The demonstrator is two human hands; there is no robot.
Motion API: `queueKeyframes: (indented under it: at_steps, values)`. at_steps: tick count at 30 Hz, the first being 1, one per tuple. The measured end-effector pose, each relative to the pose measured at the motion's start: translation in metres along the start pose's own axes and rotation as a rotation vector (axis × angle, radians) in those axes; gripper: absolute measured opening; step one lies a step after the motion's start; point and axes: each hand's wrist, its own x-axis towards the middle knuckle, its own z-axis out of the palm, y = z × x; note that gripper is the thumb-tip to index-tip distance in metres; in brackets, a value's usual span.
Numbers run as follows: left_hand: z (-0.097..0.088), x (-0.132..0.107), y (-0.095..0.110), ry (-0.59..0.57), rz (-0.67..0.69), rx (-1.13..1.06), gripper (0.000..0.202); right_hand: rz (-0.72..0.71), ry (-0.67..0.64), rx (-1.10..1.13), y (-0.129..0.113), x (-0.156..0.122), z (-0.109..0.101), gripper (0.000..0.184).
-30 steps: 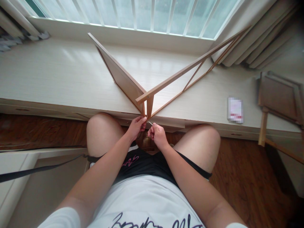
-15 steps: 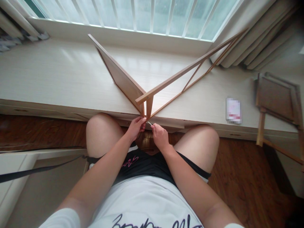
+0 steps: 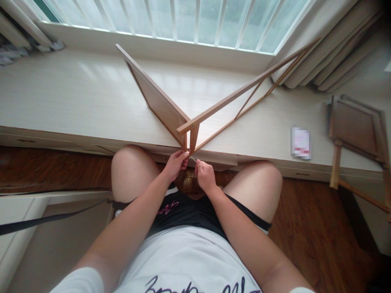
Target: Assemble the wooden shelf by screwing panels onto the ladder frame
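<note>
A wooden frame [image 3: 232, 93], joined to a flat wooden panel [image 3: 159, 101], stands in a V shape on the white ledge [image 3: 76, 93]; it looks like part of a folding chair. At the frame's near corner, my left hand [image 3: 176, 165] is closed, its fingertips pinching the wood's lower end. My right hand [image 3: 206, 175], just to the right, grips a thin metal tool [image 3: 192, 159], its shaft pointing at that same corner. The tool's handle end is hidden in my fingers, and its tip is too small to make out.
Another wooden folding chair [image 3: 354, 126] stands at the right. A blurred pink-and-white item [image 3: 301, 142] lies on the ledge near it. Behind are a barred window [image 3: 183, 20] and curtains [image 3: 332, 53]. My knees press close to the ledge's drawers.
The near end of the upper frame bar has shifted slightly right. My right hand and the metal tool have turned a little; both hands stay at the corner.
</note>
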Motion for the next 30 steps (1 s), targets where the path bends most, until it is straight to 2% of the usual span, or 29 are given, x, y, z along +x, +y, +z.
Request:
queueKeyframes:
  at_steps: [5,8,12,16,19,24,30]
  values:
    - [0.000,0.000,0.000,-0.008,-0.007,-0.001,0.032,0.167,-0.056,0.324,-0.002,0.003,0.009,0.053]
    - [0.000,-0.001,-0.001,-0.013,0.007,-0.006,0.031,0.371,-0.128,0.594,-0.005,0.004,0.012,0.047]
    - [-0.001,-0.001,0.000,-0.016,0.005,-0.009,0.031,0.631,-0.308,0.959,-0.011,0.004,0.009,0.040]
    - [-0.001,-0.002,0.000,-0.012,-0.002,-0.009,0.032,0.712,-0.410,1.166,-0.014,0.004,0.005,0.040]
    - [-0.001,-0.002,0.000,-0.016,0.011,-0.009,0.031,0.730,-0.419,1.206,-0.015,0.003,0.004,0.040]
    - [0.000,-0.002,0.000,-0.001,-0.001,-0.007,0.031,0.724,-0.365,1.117,-0.020,0.004,0.001,0.038]
    - [0.001,-0.001,-0.001,-0.005,0.009,0.015,0.031,0.579,-0.261,0.952,-0.014,0.001,0.006,0.040]
